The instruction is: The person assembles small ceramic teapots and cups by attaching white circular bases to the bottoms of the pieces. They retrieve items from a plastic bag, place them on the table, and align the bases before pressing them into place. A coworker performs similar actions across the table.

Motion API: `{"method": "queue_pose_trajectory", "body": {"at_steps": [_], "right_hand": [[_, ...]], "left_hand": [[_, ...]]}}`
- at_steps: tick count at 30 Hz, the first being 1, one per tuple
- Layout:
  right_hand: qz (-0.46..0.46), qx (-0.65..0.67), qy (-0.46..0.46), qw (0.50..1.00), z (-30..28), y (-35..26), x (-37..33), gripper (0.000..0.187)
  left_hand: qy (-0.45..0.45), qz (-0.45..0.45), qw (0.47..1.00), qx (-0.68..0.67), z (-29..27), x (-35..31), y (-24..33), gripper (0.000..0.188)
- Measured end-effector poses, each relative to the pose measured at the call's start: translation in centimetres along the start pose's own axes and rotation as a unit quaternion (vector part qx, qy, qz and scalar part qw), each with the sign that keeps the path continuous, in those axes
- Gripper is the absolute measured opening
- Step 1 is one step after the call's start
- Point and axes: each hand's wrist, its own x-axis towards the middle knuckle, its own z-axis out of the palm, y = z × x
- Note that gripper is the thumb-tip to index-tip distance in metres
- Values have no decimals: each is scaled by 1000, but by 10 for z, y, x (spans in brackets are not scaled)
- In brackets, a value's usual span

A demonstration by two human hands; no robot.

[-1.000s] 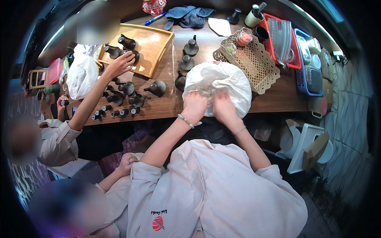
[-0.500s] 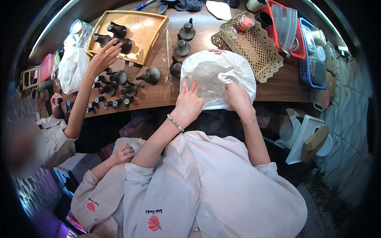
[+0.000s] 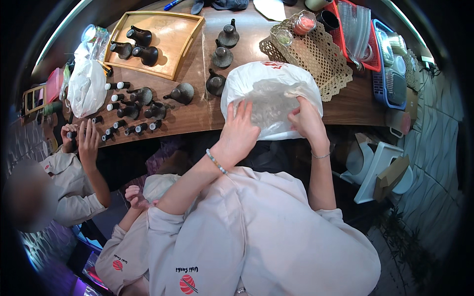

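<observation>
A white plastic bag (image 3: 286, 76) stands at the table's front edge, its mouth spread toward me. Inside, see-through pieces (image 3: 271, 111) show as a blur; I cannot tell their kind. My left hand (image 3: 239, 126) is hooked over the bag's near left rim, its fingers reaching into the mouth. At the right side, my right hand (image 3: 308, 121) pinches the bag's edge with bent fingers. Dark flasks with narrow necks, such as this one (image 3: 216, 82), stand just left of the bag.
A wooden tray (image 3: 170, 37) holds three dark flasks. Several small dark bottles (image 3: 141, 127) and more flasks (image 3: 181, 93) crowd the left. A lace-patterned tan basket (image 3: 316, 64), red basket (image 3: 368, 44) and blue basket (image 3: 380, 89) line the right. A co-worker's hand (image 3: 88, 143) is at the left edge.
My right hand has moved a little right and up along the bag's edge, and the mouth looks wider. The co-worker's hand has left the wooden tray and come down toward the table's front.
</observation>
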Motion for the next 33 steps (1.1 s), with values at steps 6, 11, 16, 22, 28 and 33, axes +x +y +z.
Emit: {"method": "queue_pose_trajectory", "body": {"at_steps": [6, 11, 16, 22, 28, 33], "right_hand": [[-25, 251, 253, 934, -10, -33, 6, 39], [-84, 92, 265, 956, -27, -33, 26, 41], [-175, 95, 278, 940, -15, -13, 60, 40], [-55, -3, 216, 975, -17, -30, 74, 43], [-98, 1, 85, 992, -22, -27, 88, 32], [-70, -7, 31, 997, -6, -22, 112, 32]], "left_hand": [[171, -52, 982, -59, -8, 32, -18, 43], [227, -1, 973, 36, 10, 69, -18, 82], [77, -45, 996, -3, 30, 115, -21, 75], [38, 19, 999, -14, 14, 90, -27, 16], [142, 180, 967, -109, 25, 66, -32, 26], [-30, 31, 980, -193, 30, 59, -30, 38]]}}
